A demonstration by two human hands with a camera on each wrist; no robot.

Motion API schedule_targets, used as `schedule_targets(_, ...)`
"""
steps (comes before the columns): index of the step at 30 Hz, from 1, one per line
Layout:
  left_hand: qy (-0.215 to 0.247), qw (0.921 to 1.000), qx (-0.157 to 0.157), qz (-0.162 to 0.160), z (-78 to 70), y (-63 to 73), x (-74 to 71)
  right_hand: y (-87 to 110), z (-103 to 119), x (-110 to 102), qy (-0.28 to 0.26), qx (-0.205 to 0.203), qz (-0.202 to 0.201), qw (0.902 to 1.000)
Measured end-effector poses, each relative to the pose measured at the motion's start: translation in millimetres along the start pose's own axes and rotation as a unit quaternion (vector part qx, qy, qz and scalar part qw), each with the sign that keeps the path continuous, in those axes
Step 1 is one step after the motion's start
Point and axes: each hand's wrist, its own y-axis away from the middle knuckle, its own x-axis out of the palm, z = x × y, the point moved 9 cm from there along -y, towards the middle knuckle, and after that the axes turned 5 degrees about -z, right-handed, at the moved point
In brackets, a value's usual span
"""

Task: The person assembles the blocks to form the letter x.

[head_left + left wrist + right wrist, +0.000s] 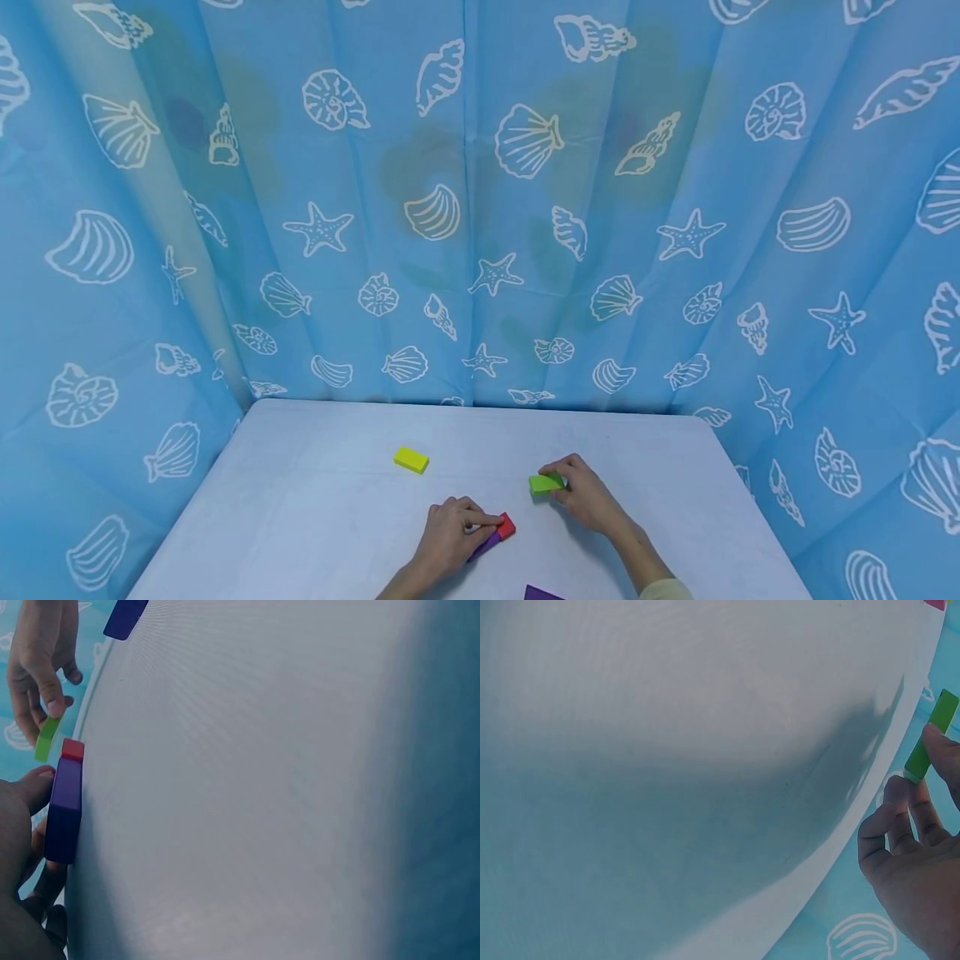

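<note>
Near the front middle of the table, my left hand (452,537) grips a purple block (64,806) between thumb and fingers. A red block (507,526) sits end to end with it, and a fingertip reaches to the red one's edge. To the right, my right hand (588,497) pinches a bright green block (546,484) by one end, its other end pointing left. The right wrist view shows the thumb on the green block's face, with the other fingers loosely bent. My left fingers hide much of the purple block in the head view.
A yellow block (411,459) lies farther back, left of centre, on the white table (322,492). Another purple block (542,593) is cut off by the head view's bottom edge. A blue curtain (472,208) with white shells surrounds the table's back and sides.
</note>
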Motion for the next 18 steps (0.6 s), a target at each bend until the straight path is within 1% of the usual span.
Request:
schedule_targets(2, 0.004, 1.0, -0.003, 0.002, 0.4, -0.3, -0.2, 0.0, -1.3, 0.7, -0.002, 0.006, 0.0, 1.0)
schedule_targets(7, 0.012, 0.9999, -0.002, 0.001, 0.3, -0.7, -1.2, 0.9, -1.0, 1.8, -0.001, 0.004, 0.001, 1.0)
schedule_targets(12, 0.012, 0.9999, 0.001, 0.001, 0.6, -0.6, -0.9, 1.3, 0.7, 2.6, 0.002, -0.005, 0.004, 1.0)
schedule_targets(18, 0.014, 0.9999, 0.001, 0.002, 0.7, -0.7, -0.6, 0.8, 1.5, 2.6, 0.003, -0.004, 0.007, 1.0)
